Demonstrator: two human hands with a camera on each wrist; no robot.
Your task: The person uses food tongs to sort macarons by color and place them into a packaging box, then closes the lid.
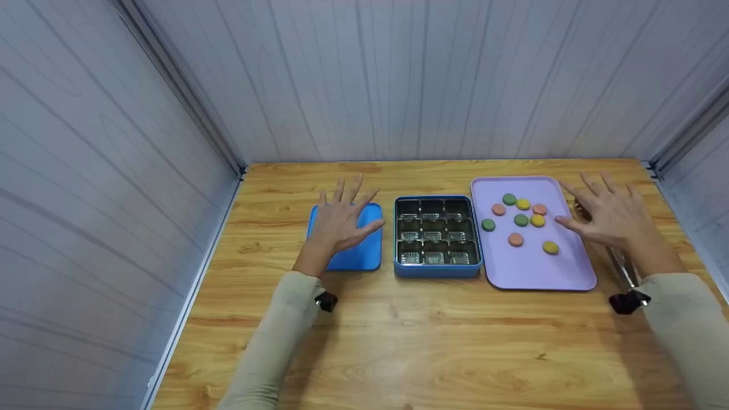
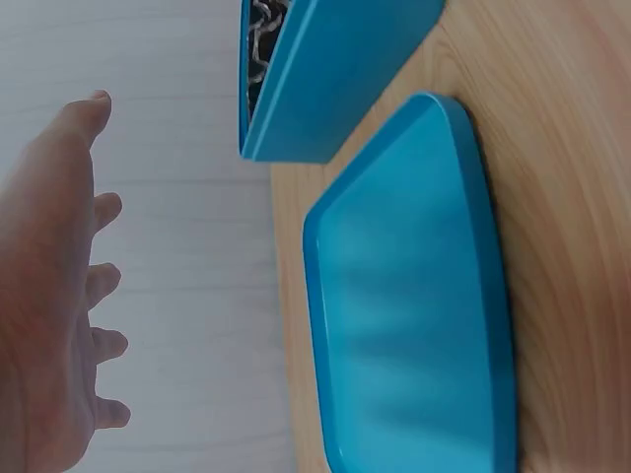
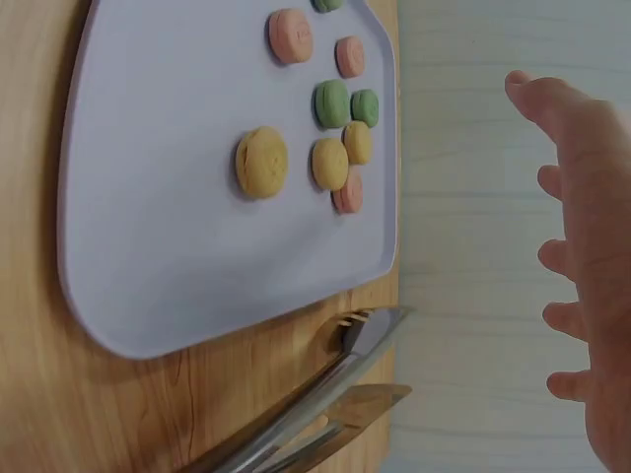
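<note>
Tongs lie beneath the spread right hand, left hand spread too.

We note a wooden table with a warm, streaked grain and a few small dark knots, filling the lower half of the head view. Pale grey panelled walls with faint vertical seams enclose it at the back and on both sides. Metal corner strips run down where the walls meet. Lighting is even and soft, with faint shadows on the tabletop.
</note>
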